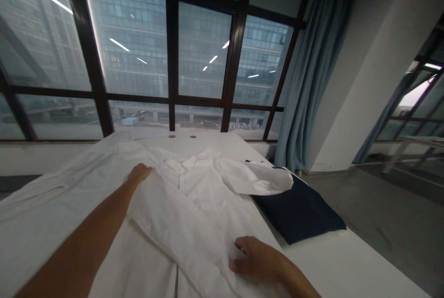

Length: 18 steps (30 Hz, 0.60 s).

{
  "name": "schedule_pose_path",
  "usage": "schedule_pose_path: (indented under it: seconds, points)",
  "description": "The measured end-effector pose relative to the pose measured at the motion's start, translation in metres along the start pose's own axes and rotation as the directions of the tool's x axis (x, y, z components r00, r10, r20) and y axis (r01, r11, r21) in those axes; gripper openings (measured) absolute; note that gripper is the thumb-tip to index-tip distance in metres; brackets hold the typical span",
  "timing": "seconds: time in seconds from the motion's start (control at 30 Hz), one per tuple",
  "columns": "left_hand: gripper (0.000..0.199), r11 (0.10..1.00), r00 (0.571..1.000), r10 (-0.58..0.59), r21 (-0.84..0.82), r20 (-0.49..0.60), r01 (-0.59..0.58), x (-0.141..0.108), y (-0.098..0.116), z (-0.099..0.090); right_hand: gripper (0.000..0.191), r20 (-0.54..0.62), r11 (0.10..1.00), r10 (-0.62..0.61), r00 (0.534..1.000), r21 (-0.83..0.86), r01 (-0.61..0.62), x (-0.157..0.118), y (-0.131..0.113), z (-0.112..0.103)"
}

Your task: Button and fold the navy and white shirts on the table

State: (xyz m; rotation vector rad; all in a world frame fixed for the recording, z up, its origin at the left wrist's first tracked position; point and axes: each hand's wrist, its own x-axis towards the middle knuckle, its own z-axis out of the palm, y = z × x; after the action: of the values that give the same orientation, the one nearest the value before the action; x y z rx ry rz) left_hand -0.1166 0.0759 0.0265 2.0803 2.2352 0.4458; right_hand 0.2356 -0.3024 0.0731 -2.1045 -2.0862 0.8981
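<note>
A white long-sleeved shirt (204, 196) lies spread on the white table, collar toward the window. One sleeve is laid slantwise down over its body. The other sleeve (260, 178) reaches out to the right, onto a folded dark navy cloth (301, 210). My left hand (140, 173) is at the shirt's left shoulder, its fingers curled closed on the fabric. Over the right side of the shirt body is my right hand (256, 257), thumb and fingers apart with nothing between them. Whether it touches the fabric I cannot tell.
More white cloth (69, 191) covers the left part of the table (350, 261). Two round holes show near its far edge. Beyond stand large dark-framed windows (204, 52), a blue curtain (305, 76) and a white pillar (354, 71). Another table (416, 150) stands far right.
</note>
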Motion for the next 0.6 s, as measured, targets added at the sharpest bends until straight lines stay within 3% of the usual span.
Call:
schedule_pose_path:
  seconds: [0.07, 0.17, 0.27, 0.33, 0.43, 0.5, 0.6]
  points:
    - [0.053, 0.999, 1.000, -0.026, 0.031, -0.012, 0.027, -0.005, 0.009, -0.001, 0.043, -0.026, 0.998, 0.029, 0.999, -0.048, -0.030, -0.004, -0.005, -0.002]
    - [0.053, 0.997, 0.996, 0.053, 0.066, -0.074, -0.049, -0.016, 0.023, 0.001, 0.063, -0.170, 0.985, 0.044, 0.985, -0.154, -0.071, -0.008, -0.013, -0.004]
    - [0.057, 0.953, 0.957, 0.287, 0.115, -0.050, -0.280, -0.029, 0.028, 0.010, 0.068, -0.234, 0.968, -0.195, 0.952, -0.200, 0.150, -0.003, -0.018, 0.002]
    - [0.062, 0.906, 0.915, 0.402, 0.132, 0.034, -0.402, -0.037, 0.024, 0.016, 0.069, -0.175, 0.912, -0.396, 0.901, -0.191, 0.364, 0.006, -0.017, 0.012]
    - [0.065, 0.908, 0.909, 0.382, 0.113, 0.164, -0.402, -0.041, 0.013, 0.022, 0.083, -0.014, 0.816, -0.564, 0.826, -0.167, 0.554, 0.023, -0.011, 0.034]
    - [0.066, 0.918, 0.913, 0.358, 0.103, 0.195, -0.382, -0.041, 0.008, 0.024, 0.086, 0.060, 0.795, -0.586, 0.808, -0.151, 0.588, 0.029, -0.010, 0.046]
    - [0.067, 0.919, 0.919, 0.349, 0.123, 0.182, -0.374, -0.040, 0.010, 0.021, 0.088, 0.059, 0.800, -0.579, 0.813, -0.150, 0.580, 0.029, -0.014, 0.048]
